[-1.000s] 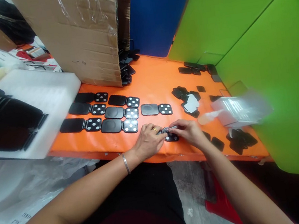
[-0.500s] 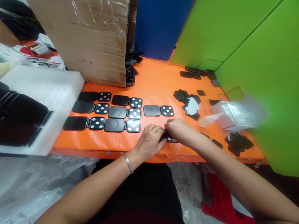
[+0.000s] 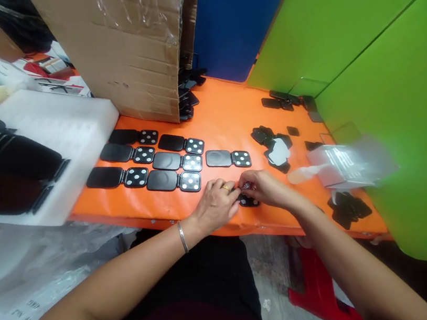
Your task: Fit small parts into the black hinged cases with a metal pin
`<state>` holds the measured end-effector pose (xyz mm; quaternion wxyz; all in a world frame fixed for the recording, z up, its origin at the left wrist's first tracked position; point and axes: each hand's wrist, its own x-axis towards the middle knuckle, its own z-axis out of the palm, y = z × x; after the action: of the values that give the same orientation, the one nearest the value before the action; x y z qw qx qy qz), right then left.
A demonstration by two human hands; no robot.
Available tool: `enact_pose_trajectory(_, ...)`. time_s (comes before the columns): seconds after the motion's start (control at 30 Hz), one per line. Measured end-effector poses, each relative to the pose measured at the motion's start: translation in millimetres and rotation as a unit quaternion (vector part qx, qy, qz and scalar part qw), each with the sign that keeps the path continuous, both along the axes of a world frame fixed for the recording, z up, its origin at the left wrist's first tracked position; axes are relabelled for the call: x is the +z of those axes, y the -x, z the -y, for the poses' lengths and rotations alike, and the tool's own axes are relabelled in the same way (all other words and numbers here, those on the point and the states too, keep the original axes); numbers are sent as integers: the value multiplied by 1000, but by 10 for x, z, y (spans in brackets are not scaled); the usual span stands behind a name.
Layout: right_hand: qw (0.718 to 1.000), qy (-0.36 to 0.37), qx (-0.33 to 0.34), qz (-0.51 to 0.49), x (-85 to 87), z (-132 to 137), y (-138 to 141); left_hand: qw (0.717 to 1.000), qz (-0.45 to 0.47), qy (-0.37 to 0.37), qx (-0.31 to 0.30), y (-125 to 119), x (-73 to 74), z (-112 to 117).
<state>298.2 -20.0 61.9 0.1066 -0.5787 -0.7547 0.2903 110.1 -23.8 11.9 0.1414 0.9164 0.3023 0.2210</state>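
Observation:
At the front edge of the orange table, my left hand (image 3: 219,203) curls over the left part of a black hinged case (image 3: 249,201), hiding most of it. The case's dotted half shows beneath my right hand (image 3: 265,187). My right thumb and fingers are pinched together over the case, around something small and shiny that I cannot make out. Just beyond my hands lies an opened black hinged case (image 3: 218,158), one half plain and the other with pale dots. To the left, several more such cases (image 3: 163,180) lie opened in rows.
A tall cardboard box (image 3: 131,60) with black pieces stands behind the rows. White foam (image 3: 91,113) bearing black cases is at left. Black pieces with a white one (image 3: 278,152), a clear plastic box (image 3: 329,167) and another black pile (image 3: 350,209) lie rightward, beside green panels (image 3: 393,81).
My right hand has turned and drawn slightly right, so its pinched fingers and more of the dotted half now show. My left hand stays at the case. The view has shifted slightly.

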Motion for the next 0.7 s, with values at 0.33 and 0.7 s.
enact_pose_trajectory(0.33, 916, 294, 12, -272, 96, -165, -329, 998, -50, -29, 1, -15, 32, 6)
enact_pose_trajectory(0.7, 759, -127, -449, -454, -429, 696, -259, 998, -50, -33, -1, -45, 31, -35)
